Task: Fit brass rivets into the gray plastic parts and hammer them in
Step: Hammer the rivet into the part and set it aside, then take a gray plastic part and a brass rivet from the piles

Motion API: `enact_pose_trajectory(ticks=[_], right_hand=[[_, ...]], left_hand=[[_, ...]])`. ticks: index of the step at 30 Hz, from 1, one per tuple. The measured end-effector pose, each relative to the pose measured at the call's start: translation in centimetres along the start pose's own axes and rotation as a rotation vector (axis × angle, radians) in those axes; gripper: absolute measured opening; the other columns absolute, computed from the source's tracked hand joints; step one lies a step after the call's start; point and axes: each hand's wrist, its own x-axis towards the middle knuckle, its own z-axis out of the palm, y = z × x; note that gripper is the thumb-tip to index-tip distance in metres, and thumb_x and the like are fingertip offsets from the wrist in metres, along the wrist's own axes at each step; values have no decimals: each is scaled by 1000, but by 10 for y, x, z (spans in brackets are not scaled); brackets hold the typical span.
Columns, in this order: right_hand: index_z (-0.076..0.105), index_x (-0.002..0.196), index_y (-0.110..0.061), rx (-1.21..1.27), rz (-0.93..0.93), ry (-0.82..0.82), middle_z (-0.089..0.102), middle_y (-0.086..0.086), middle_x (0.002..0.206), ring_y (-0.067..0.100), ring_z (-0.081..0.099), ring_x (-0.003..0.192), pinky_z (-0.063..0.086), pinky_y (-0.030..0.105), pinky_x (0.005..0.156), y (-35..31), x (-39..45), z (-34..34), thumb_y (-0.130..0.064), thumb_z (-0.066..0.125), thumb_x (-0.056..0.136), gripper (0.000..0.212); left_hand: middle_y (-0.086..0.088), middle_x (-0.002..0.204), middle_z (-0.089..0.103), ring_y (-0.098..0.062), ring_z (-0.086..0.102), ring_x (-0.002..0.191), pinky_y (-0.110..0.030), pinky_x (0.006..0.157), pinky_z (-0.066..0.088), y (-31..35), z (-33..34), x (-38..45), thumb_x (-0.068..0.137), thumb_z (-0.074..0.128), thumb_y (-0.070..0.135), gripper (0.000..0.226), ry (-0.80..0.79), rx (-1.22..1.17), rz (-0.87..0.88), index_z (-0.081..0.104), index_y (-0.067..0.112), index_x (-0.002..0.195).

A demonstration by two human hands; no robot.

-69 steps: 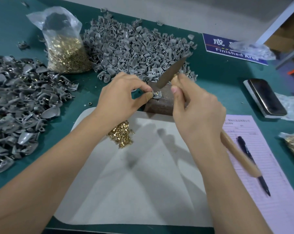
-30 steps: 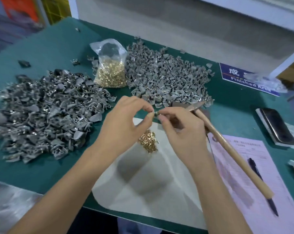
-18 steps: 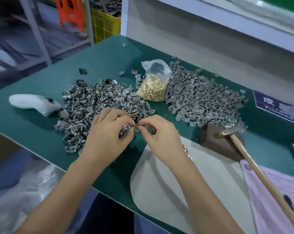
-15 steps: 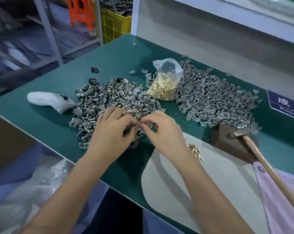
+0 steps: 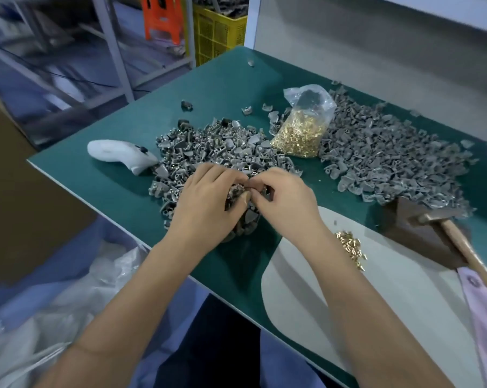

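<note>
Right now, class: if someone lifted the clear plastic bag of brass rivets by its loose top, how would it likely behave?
The clear plastic bag of brass rivets would probably sag and shift, since its thin film is crumpled and slumped on the green table. It likely feels heavy for its size, being packed with metal. Its top looks open, so tipping might spill rivets.

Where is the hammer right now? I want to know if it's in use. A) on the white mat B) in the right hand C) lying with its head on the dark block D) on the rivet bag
C: the hammer lies with its head on the dark block, and neither hand grips it.
</note>
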Motion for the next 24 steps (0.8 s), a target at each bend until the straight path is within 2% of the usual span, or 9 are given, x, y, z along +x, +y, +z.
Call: enact_pose_trajectory(ticks=[3,5,10,15,17,21,24], right_hand=[[75,108,-42,19,25,11,58,-18,90,2,52,81,42,29,64,8,-7,-13,-31,63,96,20],[76,107,-42,30,57,52,58,-18,88,3,51,78,41,29,64,20,-18,-27,-30,64,95,21],[76,102,-36,-39,187,80,62,-14,91,3,49,75,44,31,67,54,-66,-61,-28,64,94,17],[76,100,-30,-59,282,77,65,-8,94,12,59,86,50,36,73,75,-109,-81,-21,64,89,19],[75,102,-30,-19,288,47,61,-8,92,13,58,88,51,41,76,80,-120,-83,-20,64,87,21],[72,101,-23,4,301,-34,54,-3,94,19,57,95,51,43,79,82,-133,-75,-30,71,88,15],[73,94,-18,-3,307,1,54,1,89,25,56,92,49,44,78,83,-133,-71,-20,69,89,7]], left_hand=[[4,108,68,-24,55,111,-42,96,48,12,3,4,94,67,25,22,7,-37,64,69,17,114],[4,107,68,-23,56,109,-41,95,47,24,11,7,96,67,26,20,-11,-64,114,70,17,114],[5,104,68,-23,58,106,-45,93,47,67,46,9,96,67,24,17,-149,-174,174,72,17,111],[4,96,69,-24,59,96,-47,85,49,108,71,-1,93,71,19,12,-244,-274,295,74,17,104],[6,98,70,-22,60,97,-48,86,49,114,77,-4,92,70,20,10,-265,-278,284,74,20,102],[11,91,67,-14,60,90,-40,79,51,118,86,-4,93,66,24,7,-255,-274,215,72,26,97],[11,89,64,-14,57,89,-40,79,50,120,94,0,95,63,25,7,-274,-244,191,70,28,93]])
